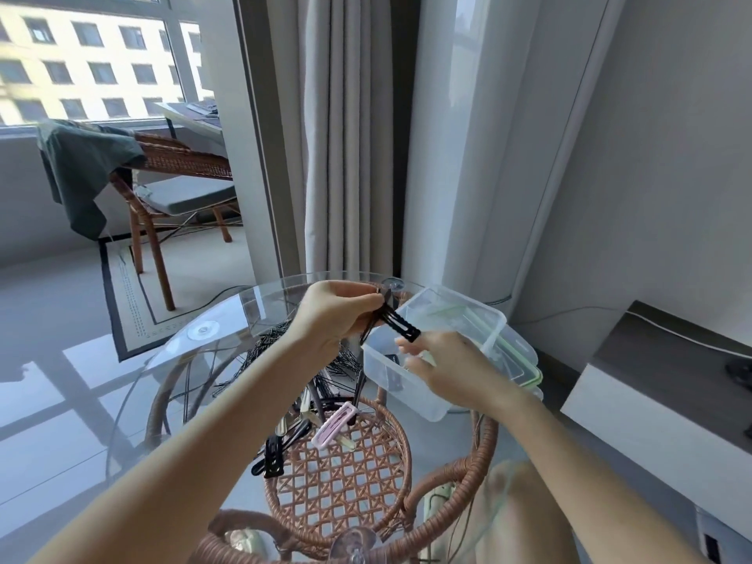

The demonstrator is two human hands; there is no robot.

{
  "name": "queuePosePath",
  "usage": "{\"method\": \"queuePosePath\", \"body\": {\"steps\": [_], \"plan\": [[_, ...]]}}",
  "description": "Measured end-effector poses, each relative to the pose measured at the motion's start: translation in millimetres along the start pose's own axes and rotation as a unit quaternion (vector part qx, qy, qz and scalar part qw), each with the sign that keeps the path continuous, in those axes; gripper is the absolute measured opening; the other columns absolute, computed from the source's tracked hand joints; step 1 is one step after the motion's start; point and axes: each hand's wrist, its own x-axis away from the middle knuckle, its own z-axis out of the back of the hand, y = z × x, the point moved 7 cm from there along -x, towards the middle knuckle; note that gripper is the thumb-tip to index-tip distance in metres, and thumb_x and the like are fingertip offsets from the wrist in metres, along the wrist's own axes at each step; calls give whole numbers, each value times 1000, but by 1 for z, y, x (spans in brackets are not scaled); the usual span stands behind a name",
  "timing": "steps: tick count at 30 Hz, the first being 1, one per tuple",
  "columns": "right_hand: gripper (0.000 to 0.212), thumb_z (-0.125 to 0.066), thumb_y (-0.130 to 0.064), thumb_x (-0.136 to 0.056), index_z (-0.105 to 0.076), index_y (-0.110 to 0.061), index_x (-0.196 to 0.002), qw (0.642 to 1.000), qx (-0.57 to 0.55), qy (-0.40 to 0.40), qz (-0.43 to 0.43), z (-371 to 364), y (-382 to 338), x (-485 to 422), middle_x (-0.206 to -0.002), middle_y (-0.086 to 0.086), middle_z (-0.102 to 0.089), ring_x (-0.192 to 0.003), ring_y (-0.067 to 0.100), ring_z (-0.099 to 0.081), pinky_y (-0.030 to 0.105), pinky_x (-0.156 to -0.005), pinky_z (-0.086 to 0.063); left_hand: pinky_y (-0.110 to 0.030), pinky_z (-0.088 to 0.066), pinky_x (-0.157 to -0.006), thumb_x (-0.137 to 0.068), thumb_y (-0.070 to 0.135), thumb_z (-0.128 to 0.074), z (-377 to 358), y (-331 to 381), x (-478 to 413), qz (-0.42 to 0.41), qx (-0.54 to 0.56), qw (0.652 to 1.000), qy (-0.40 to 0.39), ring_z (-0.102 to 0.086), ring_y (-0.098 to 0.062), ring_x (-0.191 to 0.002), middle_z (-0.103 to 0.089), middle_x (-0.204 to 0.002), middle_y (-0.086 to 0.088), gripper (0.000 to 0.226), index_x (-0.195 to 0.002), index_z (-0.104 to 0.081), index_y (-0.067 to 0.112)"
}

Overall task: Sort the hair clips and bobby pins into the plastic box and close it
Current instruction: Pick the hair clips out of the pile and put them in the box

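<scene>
My left hand (333, 315) pinches a black snap hair clip (401, 325) together with a few dark bobby pins, held just above the near-left corner of the clear plastic box (411, 390). My right hand (447, 366) reaches to the clip's lower tip with its fingertips; it covers part of the box's front wall. The box stands open on the round glass table (171, 352), with a dark clip inside. Its green-rimmed lid (523, 360) lies under or beside it on the right. Loose bobby pins (264, 352), a pink clip (335, 425) and black clips (272, 457) lie on the glass.
The glass top rests on a rattan frame (342, 474) with a woven lower shelf. A curtain (346, 136) hangs just behind the table. A low white cabinet (659, 400) stands to the right. A rattan chair (179, 177) draped with a green cloth sits by the window at left.
</scene>
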Motion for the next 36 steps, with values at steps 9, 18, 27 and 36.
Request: {"method": "queuePosePath", "body": {"steps": [9, 18, 27, 36], "plan": [[26, -51, -10, -92, -67, -14, -112, 991, 40, 111, -57, 50, 45, 35, -110, 0, -71, -103, 13, -63, 28, -91, -49, -23, -47, -83, -77, 15, -68, -57, -14, -24, -152, -388, 909, -33, -64, -18, -89, -70, -97, -4, 19, -95, -70, 11], [34, -61, -33, -87, -60, -18, -117, 989, 36, 22, 140, -31, -48, 43, -112, -5, -62, -98, 5, -54, 15, -86, -43, -31, -52, -73, -82, 27, -61, 49, -17, 28, -147, -533, 832, 44, -60, -18, -82, -67, -90, -2, 18, -93, -69, 17], [88, -48, -68, -76, -17, -25, -146, 979, 191, -64, 21, -134, -57, 11, -153, 11, -22, -137, 30, -23, 46, -112, -19, -33, -36, -103, -68, 65, -59, 113, -111, 93, 3, -676, 736, -31, -34, -18, -120, -38, -133, -2, 87, -140, -17, 43], [33, -63, -33, -85, -63, -18, -114, 991, 79, 58, 94, -126, -75, 18, -107, -1, -56, -101, 16, -40, 19, -88, -35, -27, -46, -92, -78, 39, -64, 115, -107, 83, -54, -603, 795, 21, -52, -14, -98, -55, -111, -1, 47, -122, -54, 26]]}}
